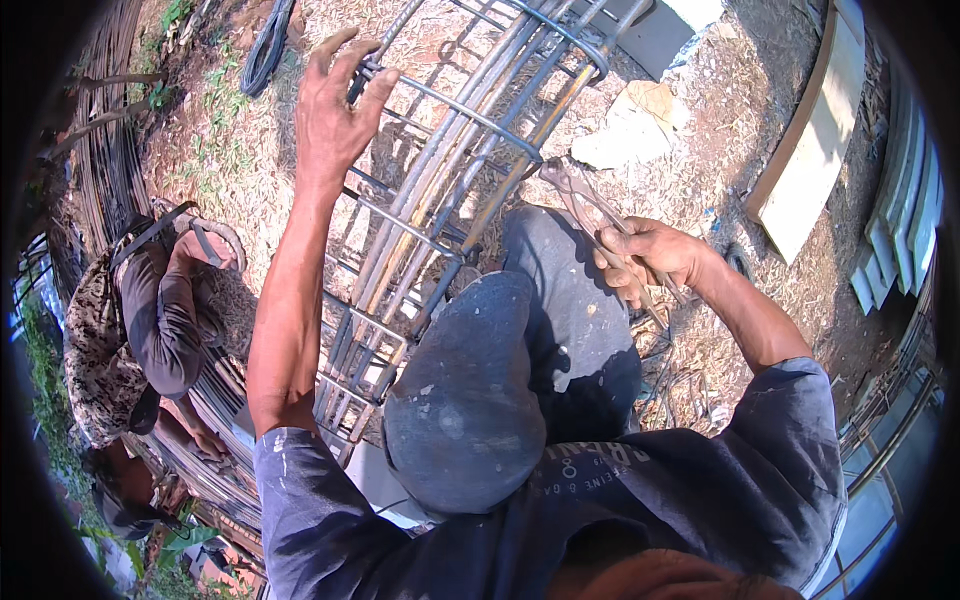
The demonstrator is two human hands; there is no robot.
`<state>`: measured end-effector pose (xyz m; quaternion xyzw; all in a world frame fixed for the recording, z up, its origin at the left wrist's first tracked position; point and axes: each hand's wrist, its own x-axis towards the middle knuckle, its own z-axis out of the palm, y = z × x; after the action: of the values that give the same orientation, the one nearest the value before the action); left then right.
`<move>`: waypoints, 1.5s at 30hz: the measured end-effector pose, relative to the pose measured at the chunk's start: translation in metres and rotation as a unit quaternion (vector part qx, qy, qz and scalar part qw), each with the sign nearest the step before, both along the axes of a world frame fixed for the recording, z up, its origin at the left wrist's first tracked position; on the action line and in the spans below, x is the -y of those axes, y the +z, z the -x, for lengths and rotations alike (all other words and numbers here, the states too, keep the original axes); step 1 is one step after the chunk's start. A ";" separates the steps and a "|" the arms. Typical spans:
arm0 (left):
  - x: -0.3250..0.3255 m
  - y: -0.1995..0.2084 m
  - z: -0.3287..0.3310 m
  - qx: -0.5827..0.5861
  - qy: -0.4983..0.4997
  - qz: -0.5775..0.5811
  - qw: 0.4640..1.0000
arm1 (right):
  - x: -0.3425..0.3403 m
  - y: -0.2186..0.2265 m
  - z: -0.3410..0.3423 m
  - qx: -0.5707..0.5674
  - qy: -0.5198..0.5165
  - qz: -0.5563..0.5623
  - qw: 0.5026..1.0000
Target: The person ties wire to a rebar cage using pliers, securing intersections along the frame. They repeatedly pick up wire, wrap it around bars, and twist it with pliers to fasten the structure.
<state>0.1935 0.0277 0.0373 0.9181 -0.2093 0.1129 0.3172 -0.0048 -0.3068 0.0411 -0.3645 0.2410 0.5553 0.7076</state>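
Note:
A long cage of steel reinforcing bars (398,232), tied with square stirrups, runs from the top of the view down past my knees. My left hand (335,115) reaches to its far left side, thumb and fingers curled round the bent corner of a stirrup (455,103). In my right hand (645,258) I grip a pair of pincers (583,198) by the handles, which stand a little apart. The pincers' jaws point up and left, close beside the cage's right edge near a stirrup corner. Whether they touch the steel, I cannot tell.
Another person (165,310) crouches at the left beside bundles of long rods (110,160). A coil of dark wire (266,48) lies at the upper left. To the right are a torn paper piece (630,130), a long board (815,140) and stacked corrugated sheets (905,200). Loose wire (685,395) lies beside my knee.

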 end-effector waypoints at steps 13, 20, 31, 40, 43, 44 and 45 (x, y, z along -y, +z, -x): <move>0.020 -0.030 0.017 0.006 -0.128 -0.069 0.989 | 0.022 0.047 -0.004 0.593 0.357 0.620 0.369; 0.024 -0.022 0.020 -0.025 -0.121 -0.055 0.991 | 0.029 0.049 -0.014 0.076 0.190 0.134 0.970; 0.166 -0.029 0.142 0.080 -0.281 0.024 0.956 | 0.029 0.083 -0.064 0.140 0.294 0.184 0.927; 0.211 -0.008 0.127 0.035 -0.052 0.096 0.993 | 0.002 0.129 -0.043 0.588 0.540 0.583 0.150; 0.217 -0.004 0.121 0.019 -0.006 0.166 0.986 | 0.014 0.129 -0.067 0.587 0.562 0.566 0.137; 0.222 -0.003 0.117 0.013 0.024 0.197 0.980 | 0.016 0.131 -0.080 0.599 0.560 0.555 0.138; 0.224 -0.003 0.114 0.007 0.057 0.227 0.972 | 0.014 0.138 -0.093 0.627 0.559 0.530 0.121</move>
<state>0.0796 -0.1965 0.0347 0.8318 -0.1282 0.1815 0.5086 0.0881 -0.3206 0.1791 -0.9014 -0.3239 0.1062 -0.2669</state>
